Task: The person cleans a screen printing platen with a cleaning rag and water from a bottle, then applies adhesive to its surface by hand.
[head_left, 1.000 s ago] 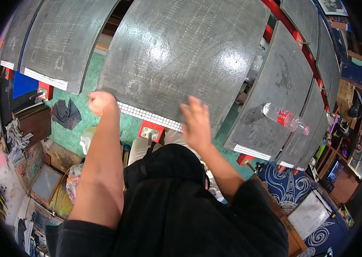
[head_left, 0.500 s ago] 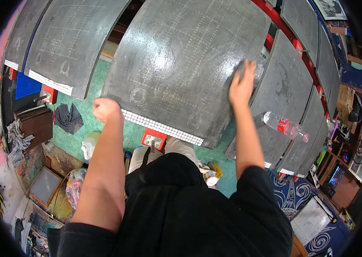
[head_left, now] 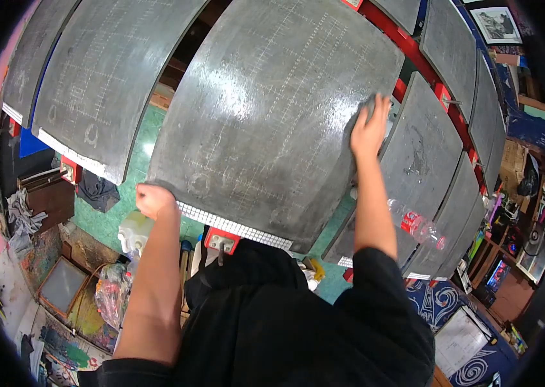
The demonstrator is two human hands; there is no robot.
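Note:
A large grey board (head_left: pixel 266 129) with faint white marks and a white gridded strip (head_left: pixel 237 226) along its near edge lies in the middle. My left hand (head_left: pixel 156 201) is closed at the board's near left corner, its fingers wrapped round the edge. On the right edge rests my right hand (head_left: pixel 371 129), its fingers stretched out and the palm against the board's side. A clear plastic bottle (head_left: pixel 417 226) with a red label lies on a neighbouring board to the right of my right forearm.
More grey boards stand at the left (head_left: pixel 101 84) and right (head_left: pixel 427 142), over red metal bars (head_left: pixel 408 45). A red clamp fitting (head_left: pixel 222 242) sits below the gridded strip. A whitish jug (head_left: pixel 134 231) and a dark cloth (head_left: pixel 98 191) are on the green floor.
The view has shifted, so the boards and bottle appear lower and further left. My right hand sits slightly further along the right edge in view. Both hands keep their contact with the board.

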